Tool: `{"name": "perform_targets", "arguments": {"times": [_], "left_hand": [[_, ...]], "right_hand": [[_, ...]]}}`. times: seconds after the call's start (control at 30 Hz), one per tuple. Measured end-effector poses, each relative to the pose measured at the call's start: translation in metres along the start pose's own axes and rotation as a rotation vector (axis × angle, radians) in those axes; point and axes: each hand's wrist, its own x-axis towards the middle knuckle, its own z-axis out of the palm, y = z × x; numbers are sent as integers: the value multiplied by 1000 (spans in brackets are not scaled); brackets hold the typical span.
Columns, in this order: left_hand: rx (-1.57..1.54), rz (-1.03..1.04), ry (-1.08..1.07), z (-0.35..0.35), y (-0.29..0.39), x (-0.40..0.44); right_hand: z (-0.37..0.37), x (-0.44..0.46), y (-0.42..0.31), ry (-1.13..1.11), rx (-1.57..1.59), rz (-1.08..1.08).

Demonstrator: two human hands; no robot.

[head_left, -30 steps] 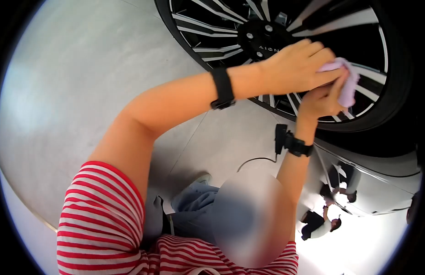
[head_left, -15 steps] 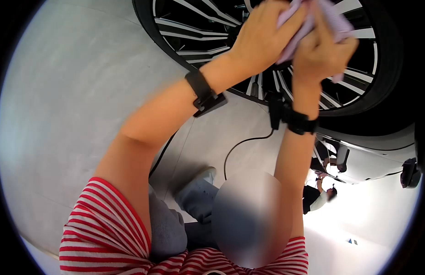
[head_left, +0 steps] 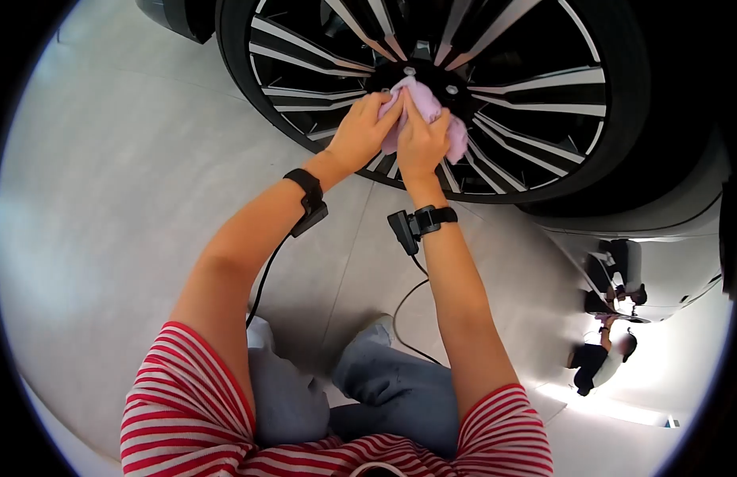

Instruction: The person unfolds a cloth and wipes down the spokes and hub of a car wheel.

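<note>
Pale pink soft cloth point(head_left: 429, 103), bunched up, is held in both hands at the lower part of the blk hub centre point(head_left: 435, 75) of a big blk-and-silver multi-spoke car wheel point(head_left: 543, 83); pressed on it or just in front, can't tell. L hand point(head_left: 359, 133) has fingers closed on the cloth's L side; R hand point(head_left: 423, 145) has fingers bent over its mid. part, fingertips of both close together nr. the top. Loose end sticks out R of the R hand, over the spokes. Silver bolt point(head_left: 452, 89) shows just beside the cloth. Blk strap w/ small box on L wrist point(head_left: 307, 191), similar blk strap on R wrist point(head_left: 437, 219), thin blk cables below. Pale grey floor point(head_left: 146, 215) underneath; 2 ppl point(head_left: 611, 342) in bkgd, far R.
</note>
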Motion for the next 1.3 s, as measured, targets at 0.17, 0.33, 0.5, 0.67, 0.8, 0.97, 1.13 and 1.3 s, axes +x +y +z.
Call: {"name": "perform_targets", "arguments": {"times": [0.17,0.33,0.5,0.67,0.8,0.97,1.13,1.3], "left_hand": [[117,88,-129,-9,-7,-15],[118,192,197,-44,40,46],[69,174,238,-7,38,64],[77,157,-10,3,12,21],[111,99,-155,-3,1,-10],[120,162,54,-22,18,36],[113,233,89,-18,16,66],[207,299,46,-29,-3,63]], "right_hand": [[-6,-14,10,-194,44,-26],[-48,40,0,157,253,14],[-36,45,11,152,365,133],[-9,-20,41,-47,296,105],[-4,-35,33,-170,308,48],[-13,8,23,141,339,10],[-5,28,15,260,312,58],[-2,26,3,188,286,11]]}}
